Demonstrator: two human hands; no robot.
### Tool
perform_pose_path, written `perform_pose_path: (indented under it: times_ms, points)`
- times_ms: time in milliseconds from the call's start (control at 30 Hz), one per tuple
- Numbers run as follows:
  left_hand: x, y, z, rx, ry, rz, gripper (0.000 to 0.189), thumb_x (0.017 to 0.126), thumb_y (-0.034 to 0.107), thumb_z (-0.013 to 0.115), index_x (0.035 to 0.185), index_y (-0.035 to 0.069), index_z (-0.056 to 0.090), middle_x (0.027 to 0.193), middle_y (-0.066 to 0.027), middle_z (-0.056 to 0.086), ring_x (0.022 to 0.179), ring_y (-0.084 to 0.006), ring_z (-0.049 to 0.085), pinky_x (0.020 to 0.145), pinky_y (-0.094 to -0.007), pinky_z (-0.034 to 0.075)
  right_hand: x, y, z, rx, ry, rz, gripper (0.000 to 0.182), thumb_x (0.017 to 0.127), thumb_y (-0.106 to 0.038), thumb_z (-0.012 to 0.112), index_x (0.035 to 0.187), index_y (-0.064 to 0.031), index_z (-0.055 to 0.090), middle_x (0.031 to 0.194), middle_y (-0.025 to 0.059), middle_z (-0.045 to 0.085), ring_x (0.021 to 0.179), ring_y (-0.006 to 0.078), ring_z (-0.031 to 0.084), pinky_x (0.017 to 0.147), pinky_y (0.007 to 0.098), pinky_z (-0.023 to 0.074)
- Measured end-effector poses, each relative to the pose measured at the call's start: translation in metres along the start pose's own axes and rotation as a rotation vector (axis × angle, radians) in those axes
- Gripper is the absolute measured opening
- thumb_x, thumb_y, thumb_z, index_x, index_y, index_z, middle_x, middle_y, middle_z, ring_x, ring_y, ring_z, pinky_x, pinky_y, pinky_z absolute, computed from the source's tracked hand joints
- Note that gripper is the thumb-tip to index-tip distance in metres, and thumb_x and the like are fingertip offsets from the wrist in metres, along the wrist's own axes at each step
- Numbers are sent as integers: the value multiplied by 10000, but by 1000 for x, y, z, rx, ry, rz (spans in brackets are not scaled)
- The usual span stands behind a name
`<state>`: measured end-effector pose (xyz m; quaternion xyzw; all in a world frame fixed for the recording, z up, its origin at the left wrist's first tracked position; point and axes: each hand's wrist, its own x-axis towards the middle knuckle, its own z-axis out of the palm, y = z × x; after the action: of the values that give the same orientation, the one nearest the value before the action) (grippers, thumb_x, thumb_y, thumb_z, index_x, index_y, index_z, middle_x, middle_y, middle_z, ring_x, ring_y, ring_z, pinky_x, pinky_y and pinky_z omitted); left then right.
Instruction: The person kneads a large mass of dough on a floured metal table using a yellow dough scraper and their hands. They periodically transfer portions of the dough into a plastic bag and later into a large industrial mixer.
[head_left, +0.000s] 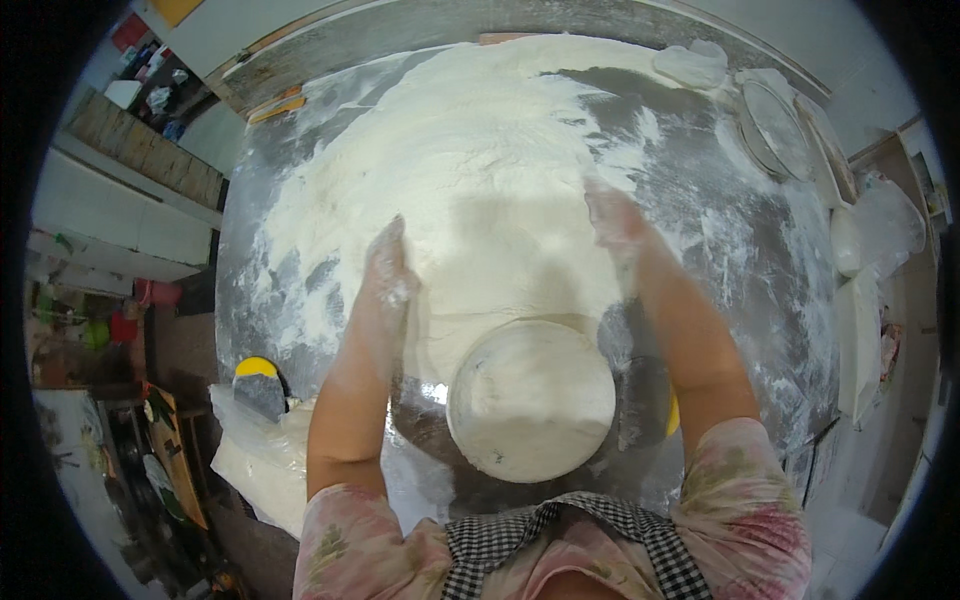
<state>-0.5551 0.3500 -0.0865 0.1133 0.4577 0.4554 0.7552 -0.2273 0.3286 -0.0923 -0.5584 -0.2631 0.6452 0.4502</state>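
A broad bed of white flour (465, 172) is spread over the grey worktop. My left hand (390, 262), dusted white, is at the left side of the flour nearest me, its palm turned inward and holding nothing. Opposite it, my right hand (619, 214) is blurred by motion at the flour's right side, with nothing seen in it. Between my forearms, close to my body, stands a round white vessel (532, 401) with a pale, floury inside. Its front part lies in shadow. The fingertips of both hands are hard to make out.
Left of my left arm, a yellow-edged scraper (259, 386) lies by a plastic bag of white powder (262, 465). Another yellow edge (673, 412) shows beside my right forearm. A round sieve (772, 127) and a clear plastic bag (694, 64) are at the far right. Yellowish sticks (276, 107) lie far left.
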Motion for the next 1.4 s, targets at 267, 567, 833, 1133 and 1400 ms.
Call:
perform_pose_path:
  times_ms: [267,567,833,1133,1400]
  points:
    - [-7,-6,52,330,23,-30,440,874,360,445,1159,28,494,1157,-121,539,1058,-243,518,933,-403,389,26,25,106,-485,-51,-104,518,872,-288,432,1285,6,323,1228,161,448,1121,265,443,942,355,364]
    - [-26,38,63,1014,-294,898,383,794,185,570,1122,0,499,1014,-108,602,923,-200,571,808,-321,457,-3,-49,128,-928,-34,-407,493,831,-193,501,1257,17,370,1191,162,473,1102,263,452,951,323,351]
    - [21,73,-33,251,101,549,451,821,228,595,1195,13,465,1208,-141,486,1057,-223,506,843,-337,460,28,-73,37,-393,-41,-551,508,841,-261,528,1246,17,398,1159,114,519,1061,204,488,938,314,367]
    - [71,11,24,198,-3,333,614,773,357,639,1232,3,436,1263,-135,439,1145,-210,430,942,-327,341,79,6,89,26,-11,-136,467,833,-282,524,1209,-14,461,1163,80,527,1058,185,488,923,326,374]
    - [66,26,48,845,-84,405,451,751,301,649,1084,12,554,1062,-112,572,994,-201,533,832,-311,420,73,-15,126,-1247,-62,-479,444,823,-254,523,1202,-28,477,1190,63,515,1055,180,484,907,331,382]
